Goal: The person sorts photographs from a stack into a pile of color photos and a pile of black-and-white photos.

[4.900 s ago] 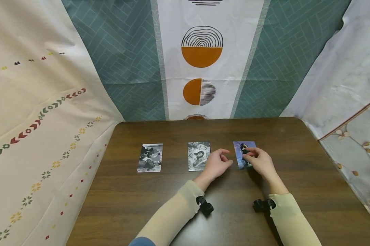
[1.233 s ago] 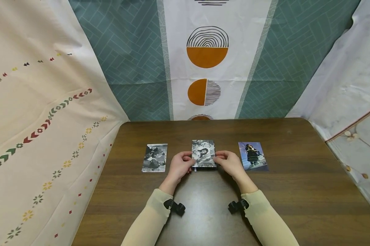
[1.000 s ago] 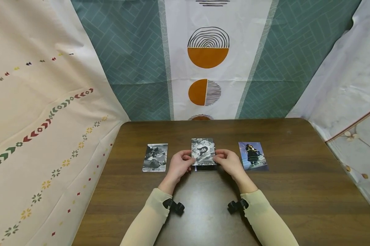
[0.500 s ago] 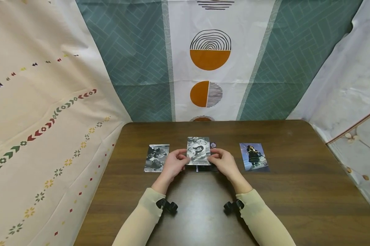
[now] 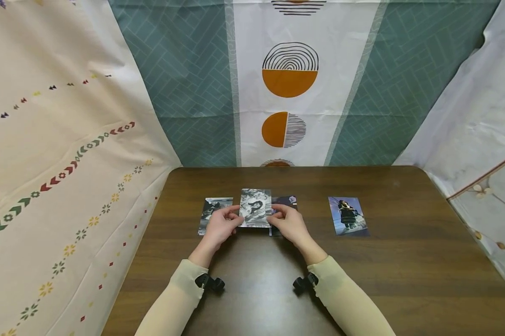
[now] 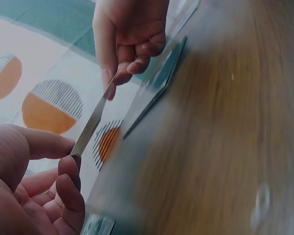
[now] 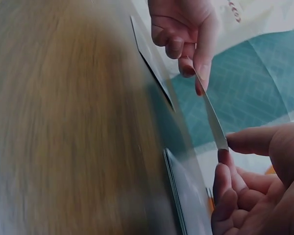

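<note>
Both hands hold one black-and-white photo (image 5: 256,208) by its side edges, raised off the table. The left hand (image 5: 223,226) pinches its left edge between thumb and fingers; the right hand (image 5: 291,225) pinches the right edge. Seen nearly edge-on in the left wrist view, the photo (image 6: 94,122) spans between the two hands, its surface slightly bent. Behind its right side a dark photo (image 5: 288,200) lies on the table, partly covered by the held photo and right hand. Another black-and-white photo (image 5: 210,207) lies to the left, partly hidden by the left hand.
A colour photo (image 5: 348,215) of a dark-clothed figure lies at the right, with a darker edge showing under its lower side. The brown wooden table (image 5: 403,261) ends at a patterned cloth hanging (image 5: 357,140) behind; cream cloth (image 5: 88,186) hangs at the left.
The right hand has left the colour photo. Both hands have lifted the middle black-and-white photo and carried it leftward, uncovering the dark photo beneath. The head view has shifted slightly.
</note>
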The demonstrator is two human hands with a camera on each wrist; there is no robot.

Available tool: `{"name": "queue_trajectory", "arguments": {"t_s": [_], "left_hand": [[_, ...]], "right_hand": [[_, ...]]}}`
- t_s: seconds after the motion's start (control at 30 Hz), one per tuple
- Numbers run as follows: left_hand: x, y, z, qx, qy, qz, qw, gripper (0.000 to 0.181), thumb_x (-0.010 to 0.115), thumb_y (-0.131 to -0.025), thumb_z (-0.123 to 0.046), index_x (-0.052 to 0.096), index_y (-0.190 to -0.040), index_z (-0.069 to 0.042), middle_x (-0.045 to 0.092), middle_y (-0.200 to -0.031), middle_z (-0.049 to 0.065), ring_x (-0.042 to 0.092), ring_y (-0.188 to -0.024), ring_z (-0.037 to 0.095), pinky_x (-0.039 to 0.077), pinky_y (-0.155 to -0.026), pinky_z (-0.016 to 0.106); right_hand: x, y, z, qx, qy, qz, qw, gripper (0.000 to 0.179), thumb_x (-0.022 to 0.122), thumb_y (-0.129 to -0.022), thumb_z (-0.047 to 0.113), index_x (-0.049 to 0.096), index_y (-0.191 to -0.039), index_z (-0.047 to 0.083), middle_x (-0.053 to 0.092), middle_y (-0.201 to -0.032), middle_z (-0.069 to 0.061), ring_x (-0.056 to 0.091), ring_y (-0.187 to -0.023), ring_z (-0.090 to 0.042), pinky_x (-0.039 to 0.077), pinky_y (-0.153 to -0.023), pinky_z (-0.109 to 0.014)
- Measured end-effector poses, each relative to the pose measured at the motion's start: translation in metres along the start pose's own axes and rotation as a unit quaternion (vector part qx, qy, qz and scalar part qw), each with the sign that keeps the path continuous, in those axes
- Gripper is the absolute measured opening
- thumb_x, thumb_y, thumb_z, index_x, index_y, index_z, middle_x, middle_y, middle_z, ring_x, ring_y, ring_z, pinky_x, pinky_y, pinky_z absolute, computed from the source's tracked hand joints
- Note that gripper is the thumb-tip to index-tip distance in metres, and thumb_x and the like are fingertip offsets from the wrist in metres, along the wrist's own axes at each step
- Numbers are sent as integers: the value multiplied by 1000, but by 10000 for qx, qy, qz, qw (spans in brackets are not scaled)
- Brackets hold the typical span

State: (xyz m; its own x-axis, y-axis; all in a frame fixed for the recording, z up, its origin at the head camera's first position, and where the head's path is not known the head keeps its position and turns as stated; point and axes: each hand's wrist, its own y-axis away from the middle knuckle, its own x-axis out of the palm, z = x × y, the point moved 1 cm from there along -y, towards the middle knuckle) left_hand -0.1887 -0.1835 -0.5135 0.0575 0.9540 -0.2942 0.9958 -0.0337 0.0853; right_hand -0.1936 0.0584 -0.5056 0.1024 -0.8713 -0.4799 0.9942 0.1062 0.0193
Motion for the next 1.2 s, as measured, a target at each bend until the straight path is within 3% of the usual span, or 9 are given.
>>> {"name": "queue_trajectory", "arguments": {"t_s": [0.2, 0.7, 0.93, 1.2], "left_hand": [[-22, 2, 9, -77, 83, -169, 9998, 45, 78, -94, -9, 71, -138, -3, 72, -90, 5, 56, -55, 16, 52, -58, 27], [-72, 15, 29, -156, -199, -524, 9983, 43, 77, -95, -7, 70, -137, 1, 69, -85, 6, 58, -57, 18, 49, -57, 27], [-87, 17, 34, -159, -394, -749, 9963, 43, 78, -94, -7, 70, -135, 3, 69, -89, 9, 60, -64, 17, 49, -59, 25], [-98, 19, 38, -260, -1029, -985, 9895, 44, 80, -93, -13, 71, -134, 1, 66, -99, 10, 56, -75, 18, 44, -64, 27]], "right_hand": [[20, -5, 12, -125, -4, 125, 9998, 48, 79, -95, 21, 69, -140, 6, 77, -91, 2, 70, -82, -13, 56, -80, -39], [74, -10, 32, -402, 72, 420, 9983, 50, 77, -97, 24, 66, -141, 4, 76, -88, 3, 67, -73, -10, 56, -81, -41], [97, -11, 40, -476, 162, 326, 9982, 50, 78, -95, 25, 67, -140, 6, 75, -85, 7, 67, -76, -9, 55, -81, -39], [112, -10, 48, -440, 109, 326, 9984, 50, 79, -95, 25, 67, -140, 6, 74, -87, 7, 69, -78, -8, 55, -76, -37]]}}
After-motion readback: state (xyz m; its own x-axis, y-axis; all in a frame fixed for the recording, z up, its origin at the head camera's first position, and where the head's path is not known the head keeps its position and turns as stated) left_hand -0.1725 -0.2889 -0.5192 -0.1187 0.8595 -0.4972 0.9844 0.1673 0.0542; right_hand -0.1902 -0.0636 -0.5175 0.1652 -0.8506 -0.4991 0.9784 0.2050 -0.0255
